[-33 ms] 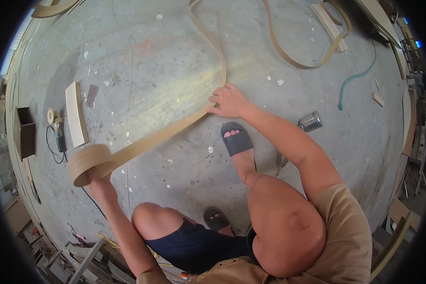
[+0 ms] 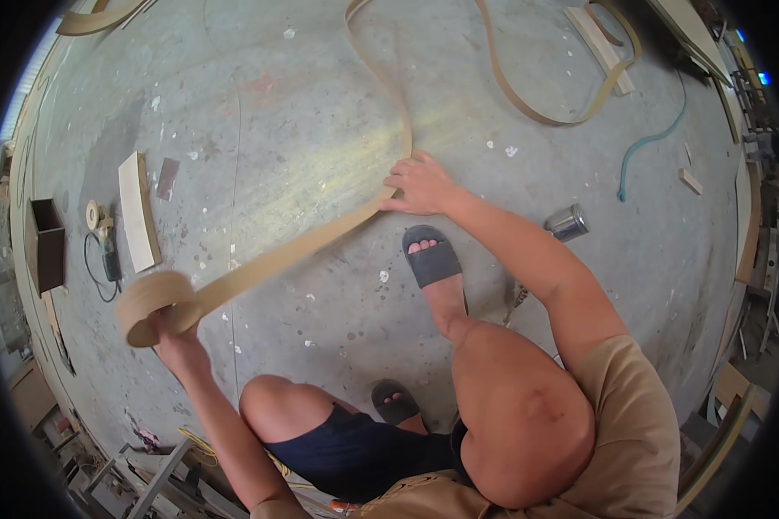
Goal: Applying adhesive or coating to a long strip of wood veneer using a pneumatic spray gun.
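At the left, a roll of tan edge banding point(image 2: 154, 296) is held off the floor by my left hand point(image 2: 180, 342), its fingers reaching inside the coil. From the roll a flat strip point(image 2: 286, 256) stretches up to the right. My right hand point(image 2: 420, 186) is closed around that strip in front of my forward foot; the fingertips and thumb pinch its edges. Beyond the right hand, the strip point(image 2: 398, 95) stands on edge and curves away to the far side of the floor.
Another length of banding point(image 2: 528, 108) loops at the far right beside a pale board point(image 2: 599, 50). A metal cup point(image 2: 568, 222) lies right of my forearm, with a green hose point(image 2: 651, 140) beyond. At left are a wooden board point(image 2: 138, 212), a corded power tool point(image 2: 107, 246) and a dark box point(image 2: 46, 246).
My left hand and the roll have shifted slightly left and nearer to me. The right hand keeps its hold on the strip, almost in place.
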Motion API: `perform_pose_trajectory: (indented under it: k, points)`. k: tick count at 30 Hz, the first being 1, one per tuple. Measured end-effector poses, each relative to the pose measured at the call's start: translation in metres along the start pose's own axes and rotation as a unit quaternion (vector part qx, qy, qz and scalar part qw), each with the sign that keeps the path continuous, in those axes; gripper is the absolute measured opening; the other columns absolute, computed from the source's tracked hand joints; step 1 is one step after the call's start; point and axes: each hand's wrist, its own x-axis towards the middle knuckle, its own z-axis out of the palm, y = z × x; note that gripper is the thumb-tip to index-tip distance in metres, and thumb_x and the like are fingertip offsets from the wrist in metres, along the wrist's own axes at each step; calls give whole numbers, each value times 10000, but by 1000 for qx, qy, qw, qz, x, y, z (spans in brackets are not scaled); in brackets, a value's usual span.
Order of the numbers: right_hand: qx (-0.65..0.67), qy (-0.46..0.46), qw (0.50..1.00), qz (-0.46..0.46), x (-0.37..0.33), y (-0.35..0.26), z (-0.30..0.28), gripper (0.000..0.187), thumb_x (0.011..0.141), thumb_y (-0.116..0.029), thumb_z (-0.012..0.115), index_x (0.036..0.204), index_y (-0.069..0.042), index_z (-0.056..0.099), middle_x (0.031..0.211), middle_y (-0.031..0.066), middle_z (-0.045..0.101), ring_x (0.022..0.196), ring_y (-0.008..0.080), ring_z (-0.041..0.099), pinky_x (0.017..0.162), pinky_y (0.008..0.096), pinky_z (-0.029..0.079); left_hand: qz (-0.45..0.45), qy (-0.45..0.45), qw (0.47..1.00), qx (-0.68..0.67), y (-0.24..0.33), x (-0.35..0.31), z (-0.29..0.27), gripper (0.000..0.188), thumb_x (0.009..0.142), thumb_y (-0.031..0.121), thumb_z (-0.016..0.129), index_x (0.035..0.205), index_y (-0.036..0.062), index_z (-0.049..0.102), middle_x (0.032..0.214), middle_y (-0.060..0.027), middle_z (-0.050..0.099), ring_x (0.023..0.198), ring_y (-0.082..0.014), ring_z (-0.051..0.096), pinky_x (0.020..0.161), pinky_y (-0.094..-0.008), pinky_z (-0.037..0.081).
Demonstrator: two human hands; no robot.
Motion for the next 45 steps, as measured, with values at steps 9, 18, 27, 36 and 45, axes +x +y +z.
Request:
perform_pose_trajectory:
  k: [9,18,27,36,45]
  points:
    - [-147,145,977,42,-21,117,-6,272,795,-325,732,975,-147,632,963,29,665,1007,201,636,952,438,420,-9,138,987,-80,24,81,-180,408,1057,309,469,1263,-41,503,1299,-207,592,1216,-353,583,1072,-438,479]
    - [-68,165,979,102,-30,102,0,187,828,-168,645,964,-67,567,920,128,619,811,325,676,685,459,534,39,152,986,-59,54,54,-193,516,1051,331,484,1400,-43,413,1334,-212,577,1243,-299,562,1123,-413,408]
    - [112,301,937,140,27,23,6,308,866,-110,573,1172,-87,550,1027,163,572,840,392,637,709,507,521,145,169,974,-44,114,32,-233,627,1004,299,560,1463,-63,334,1445,-210,496,1328,-318,493,1139,-386,397]
    - [247,473,818,217,61,21,2,444,876,-23,583,1306,-127,537,1090,155,550,962,396,609,785,484,509,269,61,960,54,131,6,-244,833,882,435,707,1484,-22,357,1502,-163,446,1376,-290,451,1161,-432,347]
    - [81,291,927,225,66,39,34,462,880,-233,619,1332,-158,554,1256,109,527,1245,324,459,1016,475,370,210,175,962,1,121,-22,-221,612,974,332,602,1436,-16,401,1430,-184,512,1333,-310,496,1148,-444,379]
